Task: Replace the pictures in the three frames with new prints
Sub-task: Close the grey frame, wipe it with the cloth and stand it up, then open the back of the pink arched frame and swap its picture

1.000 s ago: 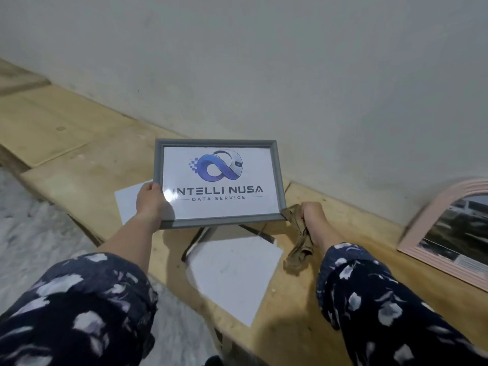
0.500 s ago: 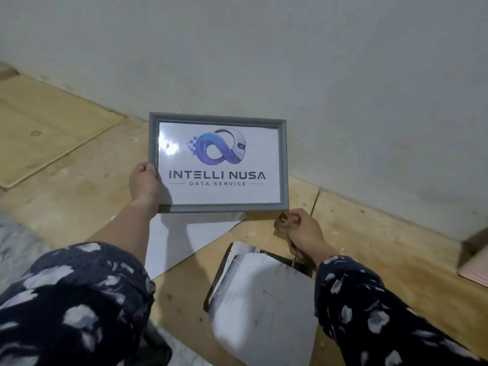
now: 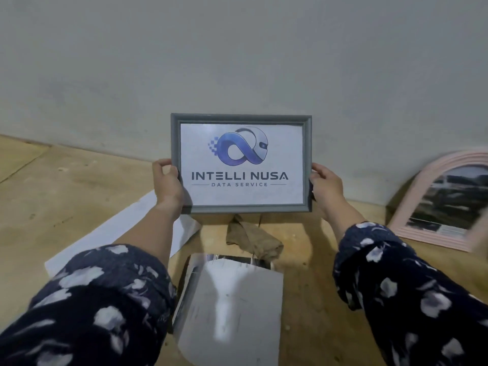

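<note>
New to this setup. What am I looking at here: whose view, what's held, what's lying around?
There is no robot: one wide-angle camera on a person's head looks forward and down at their bare hands. The left hand and right hand grip the side edges of a grey frame, held upright before a pale wall, showing an "Intelli Nusa Data Service" print. Below it, on the wooden surface, lie a crumpled brown cloth, a stack of prints and a white sheet. An arched pink frame leans against the wall at right.
</note>
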Available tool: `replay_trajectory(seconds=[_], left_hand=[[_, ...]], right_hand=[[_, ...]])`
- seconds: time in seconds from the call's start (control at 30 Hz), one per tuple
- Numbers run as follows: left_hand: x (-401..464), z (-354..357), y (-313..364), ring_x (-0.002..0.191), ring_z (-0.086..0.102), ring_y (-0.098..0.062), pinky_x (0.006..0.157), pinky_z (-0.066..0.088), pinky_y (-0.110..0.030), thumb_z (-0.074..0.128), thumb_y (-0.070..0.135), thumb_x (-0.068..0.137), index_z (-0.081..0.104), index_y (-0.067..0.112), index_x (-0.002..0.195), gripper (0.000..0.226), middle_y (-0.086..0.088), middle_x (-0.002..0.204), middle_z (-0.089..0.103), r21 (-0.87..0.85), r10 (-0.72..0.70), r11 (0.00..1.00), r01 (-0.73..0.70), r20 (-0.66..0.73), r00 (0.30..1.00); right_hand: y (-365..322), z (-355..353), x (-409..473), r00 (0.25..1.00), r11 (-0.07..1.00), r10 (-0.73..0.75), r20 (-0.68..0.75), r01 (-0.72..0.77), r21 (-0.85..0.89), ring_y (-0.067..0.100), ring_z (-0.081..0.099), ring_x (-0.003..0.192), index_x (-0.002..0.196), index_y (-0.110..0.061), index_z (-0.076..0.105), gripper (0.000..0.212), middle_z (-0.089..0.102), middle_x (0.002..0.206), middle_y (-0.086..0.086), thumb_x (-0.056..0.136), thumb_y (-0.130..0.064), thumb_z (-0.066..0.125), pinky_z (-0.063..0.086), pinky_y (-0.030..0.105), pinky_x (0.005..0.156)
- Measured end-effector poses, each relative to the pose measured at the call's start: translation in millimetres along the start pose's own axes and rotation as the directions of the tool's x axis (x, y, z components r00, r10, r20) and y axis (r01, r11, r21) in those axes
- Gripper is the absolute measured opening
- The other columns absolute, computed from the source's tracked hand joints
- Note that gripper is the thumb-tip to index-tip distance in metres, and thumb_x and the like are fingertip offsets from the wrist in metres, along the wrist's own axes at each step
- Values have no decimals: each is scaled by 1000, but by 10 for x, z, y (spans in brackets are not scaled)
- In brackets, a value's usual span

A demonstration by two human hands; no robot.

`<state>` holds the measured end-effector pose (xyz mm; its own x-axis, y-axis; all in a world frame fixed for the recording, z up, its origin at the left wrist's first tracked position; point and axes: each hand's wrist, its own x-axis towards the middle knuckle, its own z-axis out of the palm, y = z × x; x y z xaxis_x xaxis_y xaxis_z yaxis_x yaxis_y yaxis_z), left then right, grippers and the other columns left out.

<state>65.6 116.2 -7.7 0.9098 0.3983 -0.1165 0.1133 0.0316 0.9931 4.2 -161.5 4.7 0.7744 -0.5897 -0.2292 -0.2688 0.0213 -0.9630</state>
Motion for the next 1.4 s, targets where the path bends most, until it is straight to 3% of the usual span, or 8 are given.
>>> replay_trajectory(seconds=[0.3,0.4,0.53,0.8,0.9,1.07,1.23,1.4], left_hand=[[-436,1193,-283,105,57,-25,97,45,-44,44,41,96,45,26,116,25,-1,113,58,208,-42,978,-16,271,962],[-502,1390,-336,107,55,-24,99,43,-40,45,42,96,43,23,128,38,1,116,56,225,-78,974,9,299,951],[-568,1544,-405,107,52,-23,94,41,-38,41,45,98,36,24,136,43,3,120,53,231,-116,972,36,344,932],[-535,1721,-486,121,48,-29,103,38,-43,40,45,98,31,26,142,49,-2,141,47,280,-165,958,68,339,926],[-555,1720,-471,130,42,-29,108,34,-44,36,43,100,25,26,148,52,-2,148,40,326,-154,945,35,347,925],[-703,1719,-453,142,17,-30,114,21,-43,41,32,100,17,11,151,60,-8,156,16,543,-46,836,-76,207,977],[-949,1816,-474,128,28,-31,102,32,-43,51,19,88,33,10,131,47,-12,138,29,674,-47,725,-141,253,966],[-1512,2317,-380,126,36,-31,102,33,-39,52,8,87,43,7,126,40,-12,133,38,584,-68,774,-245,460,885]], right_hand=[[294,-1098,380,987,1000,23,-159,-23,-1,18,55,119,140,-21,47,52,54,137,-1,96,5,39,43,34,106],[348,-1199,495,988,996,83,-127,-85,-10,21,52,124,143,-24,42,66,49,143,-1,90,14,34,45,41,104],[456,-1267,561,987,990,136,-87,-138,-14,20,38,137,149,-23,29,69,35,152,-1,91,15,33,35,29,108],[556,-1330,645,982,982,187,-37,-186,11,12,46,123,152,-22,23,73,31,154,-5,91,17,29,35,16,91],[557,-1328,644,984,982,177,-19,-178,-66,14,53,108,152,-27,22,74,39,150,-4,91,14,31,44,21,88],[486,-1336,540,965,923,262,4,-250,-294,33,42,131,154,-25,1,73,27,156,5,95,6,31,39,39,102],[554,-1536,276,957,908,289,-21,-281,-312,27,27,142,153,-20,16,66,24,157,7,94,5,31,29,33,108],[619,-2109,55,955,921,253,-155,-287,-263,27,38,134,148,-20,32,50,35,151,6,100,-6,34,34,36,106]])
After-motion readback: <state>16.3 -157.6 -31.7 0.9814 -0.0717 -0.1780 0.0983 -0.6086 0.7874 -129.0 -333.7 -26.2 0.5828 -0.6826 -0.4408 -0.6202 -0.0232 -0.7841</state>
